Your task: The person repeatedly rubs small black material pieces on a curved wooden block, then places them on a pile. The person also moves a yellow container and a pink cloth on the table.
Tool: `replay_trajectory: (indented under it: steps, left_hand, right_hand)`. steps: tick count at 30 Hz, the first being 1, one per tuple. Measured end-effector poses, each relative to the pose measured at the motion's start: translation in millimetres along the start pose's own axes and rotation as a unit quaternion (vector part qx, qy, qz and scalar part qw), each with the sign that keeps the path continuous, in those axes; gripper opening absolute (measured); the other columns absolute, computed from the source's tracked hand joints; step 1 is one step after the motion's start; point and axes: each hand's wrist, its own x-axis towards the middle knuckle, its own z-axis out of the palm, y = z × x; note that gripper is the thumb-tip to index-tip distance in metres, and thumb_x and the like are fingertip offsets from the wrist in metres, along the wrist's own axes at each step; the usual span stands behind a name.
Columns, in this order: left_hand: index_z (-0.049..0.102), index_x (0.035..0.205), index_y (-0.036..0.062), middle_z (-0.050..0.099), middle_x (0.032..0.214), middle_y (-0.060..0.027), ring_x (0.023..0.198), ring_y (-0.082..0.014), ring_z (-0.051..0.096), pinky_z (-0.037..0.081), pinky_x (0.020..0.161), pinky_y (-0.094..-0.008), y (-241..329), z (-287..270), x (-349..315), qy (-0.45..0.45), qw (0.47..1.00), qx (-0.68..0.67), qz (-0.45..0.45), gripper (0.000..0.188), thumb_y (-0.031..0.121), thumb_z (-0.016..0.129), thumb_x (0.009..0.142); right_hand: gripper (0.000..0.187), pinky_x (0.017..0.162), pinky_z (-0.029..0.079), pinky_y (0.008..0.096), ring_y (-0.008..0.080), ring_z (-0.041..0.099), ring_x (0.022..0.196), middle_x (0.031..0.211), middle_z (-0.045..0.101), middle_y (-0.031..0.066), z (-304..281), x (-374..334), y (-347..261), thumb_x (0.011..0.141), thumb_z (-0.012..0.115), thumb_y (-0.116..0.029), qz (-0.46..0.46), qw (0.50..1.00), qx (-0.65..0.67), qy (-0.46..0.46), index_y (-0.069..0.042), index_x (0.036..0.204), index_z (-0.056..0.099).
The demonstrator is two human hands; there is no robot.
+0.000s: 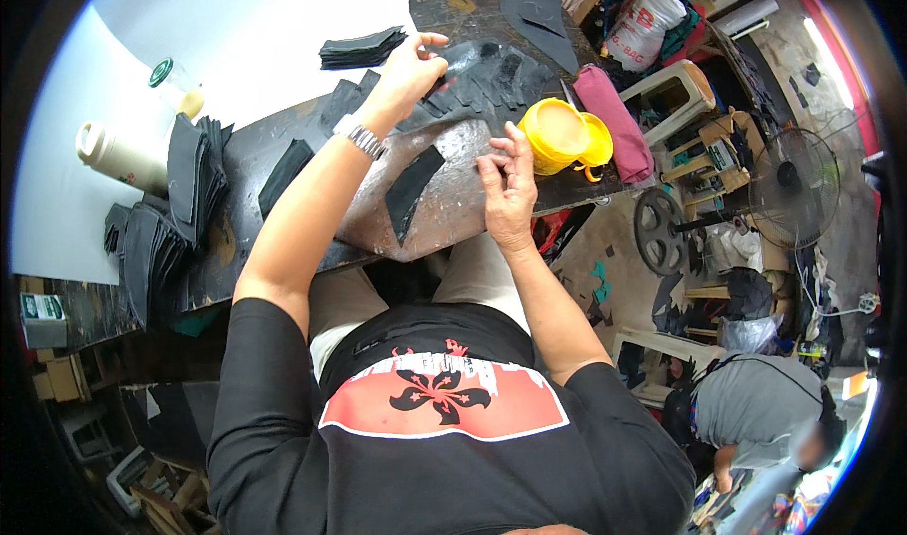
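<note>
My left hand point(414, 74), a metal watch on its wrist, reaches over the table beside a stack of black strips point(363, 48). Its finger and thumb are apart, with nothing visible between them. My right hand point(510, 187) hovers left of a yellow tub point(556, 136) filled with tan paste. Its fingers are loosely bent and apart, with nothing seen in them. Between my forearms, one black cut piece point(414, 193) lies on a brown smeared board point(364, 215). A row of overlapping dark pieces point(487, 83) spreads beyond it, partly hidden by my left hand.
Stacks of black pieces point(196, 171), a cream flask point(118, 157) and a green-lidded jar point(177, 85) stand at the left. A rolled pink cloth point(612, 124) lies right of the tub. A fan point(794, 187) stands on the floor, and another person point(761, 410) bends at lower right.
</note>
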Motion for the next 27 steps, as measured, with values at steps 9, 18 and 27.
replay_trajectory:
  steps: [9,18,27]
  left_hand:
    - [0.067,0.120,0.0044,0.072,0.104,-0.0168,0.095,-0.0245,0.072,0.056,0.084,-0.0355,-73.7,54.8,82.4,0.096,0.992,0.057,-0.057,0.039,0.006,0.067,0.081]
    - [0.066,0.120,0.0082,0.071,0.113,-0.0216,0.112,-0.0364,0.066,0.049,0.102,-0.0427,-75.6,57.9,60.1,0.073,0.931,0.352,0.065,0.039,0.018,0.073,0.083]
    - [0.057,0.130,0.0087,0.066,0.110,-0.0213,0.112,-0.0388,0.062,0.048,0.100,-0.0457,-62.5,51.5,47.4,-0.016,0.944,0.323,0.062,0.047,0.017,0.068,0.085]
  right_hand:
    - [0.060,0.089,0.052,0.0319,0.0176,0.064,0.090,0.116,0.059,0.0138,1.6,0.9,-5.9,0.092,0.071,-0.009,-0.014,0.996,-0.083,-0.019,-0.002,0.146,0.045]
    - [0.060,0.090,0.050,0.0292,0.0142,0.060,0.093,0.117,0.060,0.0114,1.1,-1.3,-4.6,0.095,0.068,-0.010,-0.021,0.996,-0.081,-0.016,-0.005,0.149,0.043]
    - [0.058,0.088,0.050,0.0290,0.0135,0.060,0.092,0.117,0.060,0.0112,0.5,-1.5,-4.2,0.098,0.066,-0.016,-0.027,0.997,-0.077,-0.019,-0.003,0.150,0.042]
